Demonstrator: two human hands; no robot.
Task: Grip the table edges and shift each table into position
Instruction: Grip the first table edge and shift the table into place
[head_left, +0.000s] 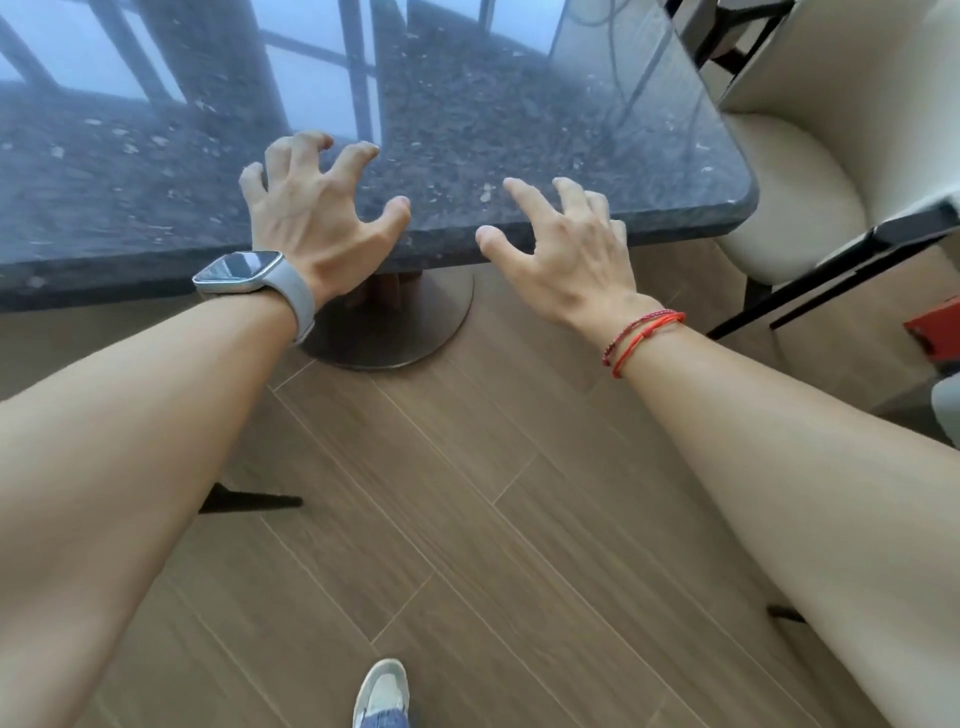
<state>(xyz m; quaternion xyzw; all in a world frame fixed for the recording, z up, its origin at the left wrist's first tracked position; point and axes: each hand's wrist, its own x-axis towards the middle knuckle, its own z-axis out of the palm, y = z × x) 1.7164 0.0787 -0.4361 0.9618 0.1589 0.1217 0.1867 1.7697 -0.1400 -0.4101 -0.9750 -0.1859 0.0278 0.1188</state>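
Left wrist wears a grey smartwatch (244, 273) (square-faced); right, 2 red cord bracelets (641, 335).

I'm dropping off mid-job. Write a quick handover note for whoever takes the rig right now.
Left grip: open, fingers bent over the stone table at its near edge, holding nothing.
Right grip: open, spread above that edge by the corner.
Round base under the table; cream chair beside its right end.
Done: both grips at the edge. Left: clasp it, shift the table.

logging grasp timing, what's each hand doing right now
Left hand: open, fingers spread over the table, gripping nothing.
Right hand: open, at its edge, gripping nothing.
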